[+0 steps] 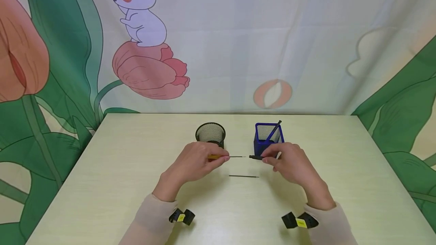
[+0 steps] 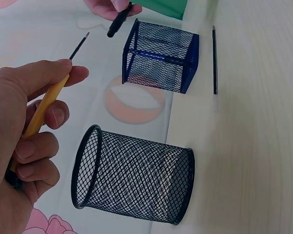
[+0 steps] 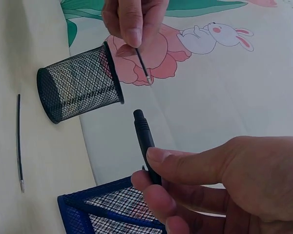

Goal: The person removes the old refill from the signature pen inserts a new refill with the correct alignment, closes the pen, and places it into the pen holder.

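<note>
In the head view my left hand (image 1: 192,162) grips a yellow pen barrel (image 2: 48,101), fingers curled around it. A thin dark refill (image 2: 79,45) sticks out of the barrel's end, pointing right. Opposite it, my right hand (image 1: 289,162) pinches a black pen part (image 3: 143,134) between thumb and fingers, with its narrow ribbed end toward the refill. A small gap separates the refill tip from the black part. On the table below both hands lies a loose pen refill (image 1: 243,176). My right fingers partly cover the black part.
Behind my left hand stands a round black mesh pen holder (image 1: 210,133). A square blue mesh pen holder (image 1: 261,148) stands behind my right hand, with a dark pen (image 1: 274,129) leaning in it. A printed curtain (image 1: 238,48) hangs along the table's (image 1: 136,135) back edge.
</note>
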Available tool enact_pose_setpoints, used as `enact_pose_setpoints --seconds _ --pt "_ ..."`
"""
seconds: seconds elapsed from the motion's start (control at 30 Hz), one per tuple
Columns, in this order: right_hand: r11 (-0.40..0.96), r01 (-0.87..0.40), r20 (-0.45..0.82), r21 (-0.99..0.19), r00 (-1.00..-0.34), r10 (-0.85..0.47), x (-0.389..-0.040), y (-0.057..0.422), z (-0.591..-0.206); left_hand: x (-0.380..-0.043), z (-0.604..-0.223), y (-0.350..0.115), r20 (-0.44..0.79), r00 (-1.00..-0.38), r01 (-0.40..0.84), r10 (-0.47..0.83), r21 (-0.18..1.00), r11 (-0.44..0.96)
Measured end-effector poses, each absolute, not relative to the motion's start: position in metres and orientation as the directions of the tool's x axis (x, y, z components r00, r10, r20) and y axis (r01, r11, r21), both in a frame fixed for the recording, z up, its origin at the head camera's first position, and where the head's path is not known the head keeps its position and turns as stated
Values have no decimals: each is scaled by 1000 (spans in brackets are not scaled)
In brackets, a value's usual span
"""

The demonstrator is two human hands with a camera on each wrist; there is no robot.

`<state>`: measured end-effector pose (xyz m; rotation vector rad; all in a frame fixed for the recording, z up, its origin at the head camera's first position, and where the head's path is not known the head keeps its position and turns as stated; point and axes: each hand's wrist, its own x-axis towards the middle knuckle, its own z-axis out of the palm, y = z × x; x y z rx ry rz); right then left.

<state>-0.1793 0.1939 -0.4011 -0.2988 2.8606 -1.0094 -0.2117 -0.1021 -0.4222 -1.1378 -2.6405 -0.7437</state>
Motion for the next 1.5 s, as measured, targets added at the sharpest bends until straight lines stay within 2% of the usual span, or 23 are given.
enact_pose_setpoints --seconds 0.53,1.2,1.5 --pt "742 -166 -13 -649 -973 -229 -172 191 -386 -212 -420 -102 336 -693 719 638 381 581" --pt "739 -196 26 -645 -972 -235 -169 182 -388 -212 -422 -99 332 -697 715 636 383 584" --pt "741 -221 51 -634 -968 -245 -168 181 -389 -210 -421 -99 317 -728 683 608 419 599"
